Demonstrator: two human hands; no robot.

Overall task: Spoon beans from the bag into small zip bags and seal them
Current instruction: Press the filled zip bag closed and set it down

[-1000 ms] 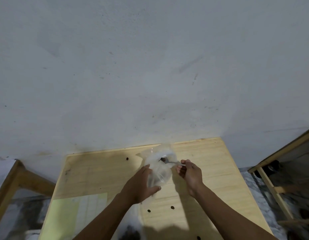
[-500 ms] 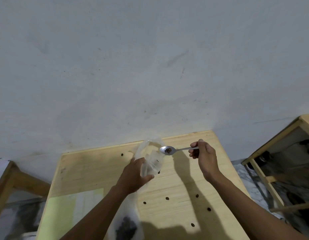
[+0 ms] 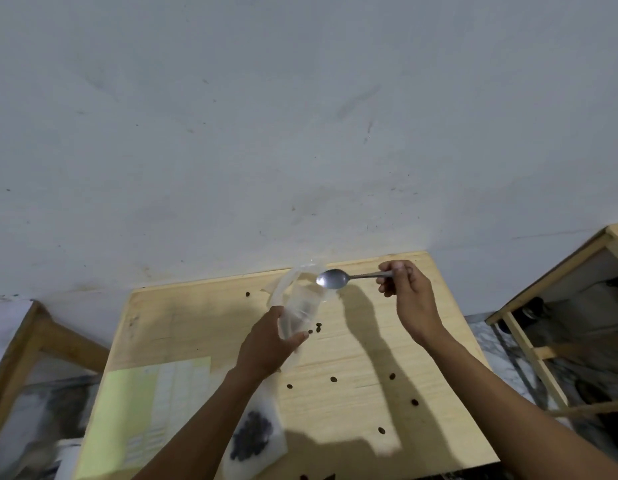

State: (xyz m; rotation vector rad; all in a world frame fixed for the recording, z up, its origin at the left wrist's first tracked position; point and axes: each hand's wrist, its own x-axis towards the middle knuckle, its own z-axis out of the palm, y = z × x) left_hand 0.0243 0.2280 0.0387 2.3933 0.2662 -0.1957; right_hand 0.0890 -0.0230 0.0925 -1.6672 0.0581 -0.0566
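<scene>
At frame centre, a small clear zip bag (image 3: pixel 298 308) is gripped upright by the closed left hand (image 3: pixel 266 344). A metal spoon (image 3: pixel 338 278) is pinched by the right hand (image 3: pixel 406 292) at the bag's mouth. Loose beans (image 3: pixel 333 379) are scattered over the wooden counter (image 3: pixel 369 341); the bean bag (image 3: pixel 253 434) lies lower centre.

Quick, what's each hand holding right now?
Left hand: closed around the small clear zip bag.
Right hand: closed on the spoon handle.
</scene>
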